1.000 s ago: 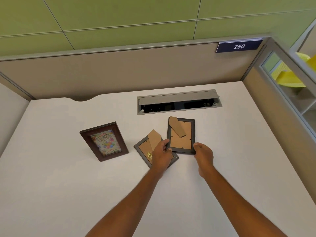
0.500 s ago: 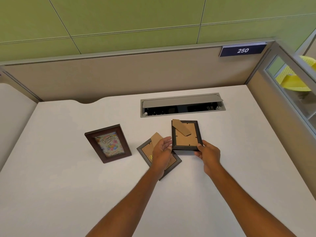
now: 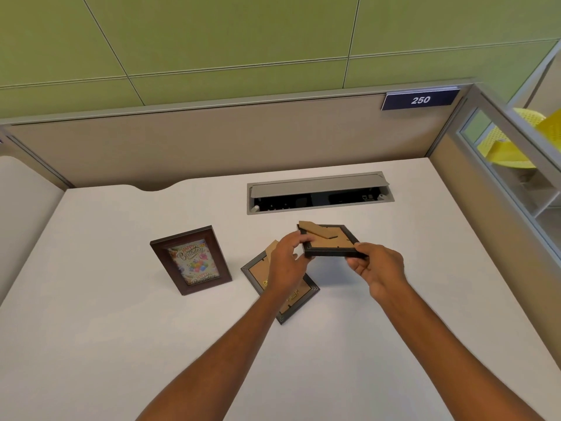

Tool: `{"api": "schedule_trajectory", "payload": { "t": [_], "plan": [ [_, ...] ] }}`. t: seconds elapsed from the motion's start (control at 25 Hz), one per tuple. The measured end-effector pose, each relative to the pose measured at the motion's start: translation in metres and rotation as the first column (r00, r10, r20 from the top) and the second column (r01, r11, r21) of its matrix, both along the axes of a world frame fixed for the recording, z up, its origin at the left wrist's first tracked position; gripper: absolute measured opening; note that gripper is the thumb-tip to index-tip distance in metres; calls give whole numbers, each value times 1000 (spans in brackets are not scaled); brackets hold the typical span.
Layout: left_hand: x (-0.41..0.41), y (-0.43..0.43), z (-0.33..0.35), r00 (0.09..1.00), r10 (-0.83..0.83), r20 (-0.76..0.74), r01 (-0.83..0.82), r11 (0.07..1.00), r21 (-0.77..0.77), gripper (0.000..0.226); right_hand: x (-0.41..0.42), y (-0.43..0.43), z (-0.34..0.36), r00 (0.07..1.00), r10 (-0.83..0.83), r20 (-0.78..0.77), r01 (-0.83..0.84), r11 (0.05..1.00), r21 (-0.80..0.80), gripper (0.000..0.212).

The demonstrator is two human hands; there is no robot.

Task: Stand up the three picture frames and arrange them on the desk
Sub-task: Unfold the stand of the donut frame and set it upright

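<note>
A black picture frame hangs just above the desk, back side up, its brown cardboard stand folded out on top. My left hand grips its left edge and my right hand grips its front right corner. A grey frame lies face down on the desk under my left hand and wrist, partly hidden. A dark brown frame with a "Happy Birthday" picture stands upright to the left, apart from both hands.
The white desk is walled by beige partitions at the back and right. An open grey cable tray is set into the desk just behind the frames. A blue "250" sign sits on the partition top.
Both hands have lifted the black frame off the desk and tilted its near edge up. The grey and brown frames have stayed in place.
</note>
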State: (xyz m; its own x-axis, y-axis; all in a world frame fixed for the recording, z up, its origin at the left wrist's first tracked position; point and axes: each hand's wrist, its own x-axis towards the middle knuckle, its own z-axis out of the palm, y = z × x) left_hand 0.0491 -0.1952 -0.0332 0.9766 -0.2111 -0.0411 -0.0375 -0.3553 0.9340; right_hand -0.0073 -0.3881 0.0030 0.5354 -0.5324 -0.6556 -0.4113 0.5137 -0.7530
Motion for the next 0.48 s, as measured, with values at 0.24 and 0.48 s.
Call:
{"api": "schedule_trajectory", "payload": {
  "t": [0.24,0.48],
  "plan": [
    [-4,1,17,987,-60,147,64,998,-22,32,-10,4,32,996,-23,88,29,997,-67,18],
    [4,2,30,995,-74,65,76,997,-27,16,-3,3,46,995,49,85,-22,954,-300,36]
  ]
}}
